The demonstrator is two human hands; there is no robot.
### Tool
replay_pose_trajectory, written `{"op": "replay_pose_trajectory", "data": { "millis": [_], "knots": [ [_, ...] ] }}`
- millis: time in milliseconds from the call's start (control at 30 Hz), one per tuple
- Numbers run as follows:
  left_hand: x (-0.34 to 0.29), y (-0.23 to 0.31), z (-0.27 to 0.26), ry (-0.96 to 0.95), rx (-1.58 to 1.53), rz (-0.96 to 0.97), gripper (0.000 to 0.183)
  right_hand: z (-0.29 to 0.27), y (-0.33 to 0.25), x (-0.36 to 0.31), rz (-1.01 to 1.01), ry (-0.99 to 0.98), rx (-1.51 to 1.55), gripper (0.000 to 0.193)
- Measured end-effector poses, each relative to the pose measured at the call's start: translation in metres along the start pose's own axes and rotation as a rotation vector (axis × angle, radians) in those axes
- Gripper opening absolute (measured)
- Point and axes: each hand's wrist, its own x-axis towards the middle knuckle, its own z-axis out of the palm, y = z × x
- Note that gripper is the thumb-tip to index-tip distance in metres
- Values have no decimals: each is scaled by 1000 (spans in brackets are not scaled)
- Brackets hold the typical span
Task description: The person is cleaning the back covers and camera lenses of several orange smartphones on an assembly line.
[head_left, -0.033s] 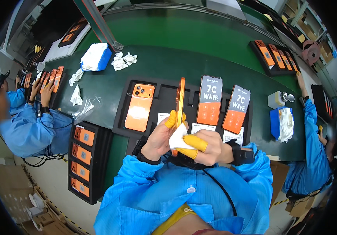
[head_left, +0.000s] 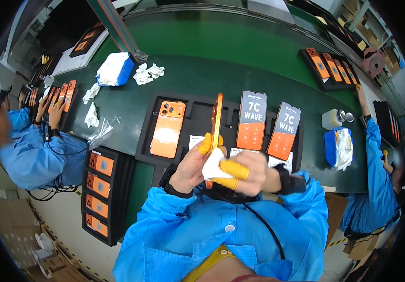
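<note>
Edge-on in front of me stands an orange smartphone point(head_left: 218, 115), gripped low down by my left hand point(head_left: 189, 170), which wears yellow finger cots. My right hand point(head_left: 253, 173), also in finger cots and slightly blurred, pinches a white wiping cloth point(head_left: 213, 166) against the phone's lower edge. Just beyond lies a black tray point(head_left: 145, 127). At its left an orange phone point(head_left: 166, 136) shows its back and camera lenses. Two phones with grey and orange front films point(head_left: 252, 117) rest at its right, above white labels point(head_left: 281, 163).
Left of me, a stack of black trays point(head_left: 123, 188) carries orange phones. Blue boxes of white wipes point(head_left: 126, 70) stand at both sides, with crumpled wipes point(head_left: 149, 73) and a plastic bag point(head_left: 104, 133). A dispenser bottle point(head_left: 330, 119) is at right. Co-workers in blue point(head_left: 42, 155) flank me.
My right hand has shifted very slightly, blurring, and the cloth has moved a little with it along the phone. My left hand and the phone look unmoved.
</note>
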Motion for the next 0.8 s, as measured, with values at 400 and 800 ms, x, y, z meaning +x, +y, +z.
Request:
{"op": "replay_pose_trajectory", "data": {
  "millis": [400,800],
  "knots": [
    [3,-3,-16,-71,-33,53,34,-5,35,29,496,23,72,52],
    [26,6,40,435,-248,19,27,-9,34,29,438,95,-255,53]
  ]
}}
